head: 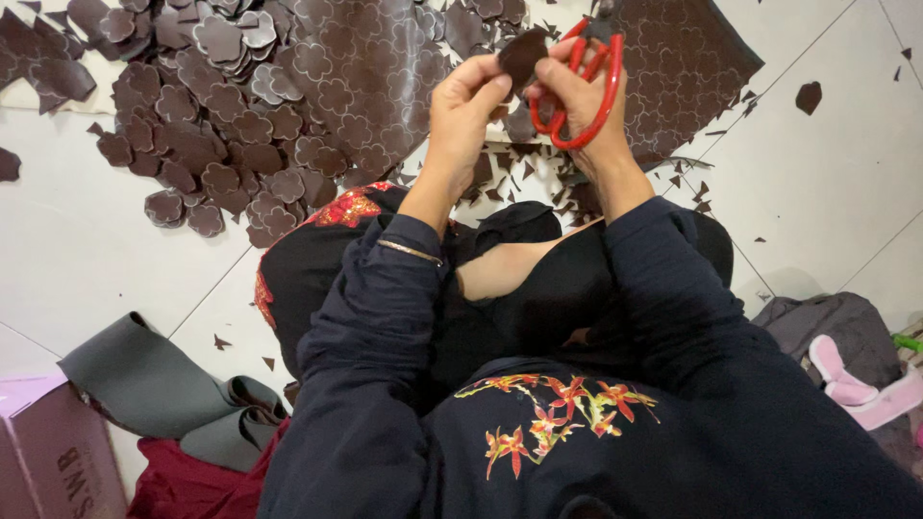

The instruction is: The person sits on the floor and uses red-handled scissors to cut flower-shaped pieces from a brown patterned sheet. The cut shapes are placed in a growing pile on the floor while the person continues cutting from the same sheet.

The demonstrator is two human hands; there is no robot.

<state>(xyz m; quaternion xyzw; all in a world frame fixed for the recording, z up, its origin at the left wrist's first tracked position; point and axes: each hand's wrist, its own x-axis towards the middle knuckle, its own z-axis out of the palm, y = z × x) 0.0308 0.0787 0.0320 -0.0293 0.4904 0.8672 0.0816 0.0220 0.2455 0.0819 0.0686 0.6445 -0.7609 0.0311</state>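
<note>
Left hand (468, 104) pinching a dark brown cutout (522, 55), right hand (577, 96) gripping red scissors (584, 88): trimming closely along the scalloped outline looks key.

Bright, even indoor light, soft shadows, sharp focus, wide-angle edge stretching.

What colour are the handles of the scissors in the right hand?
Red, seen in the head view: the scissors have red loop handles gripped by the right hand.
</note>
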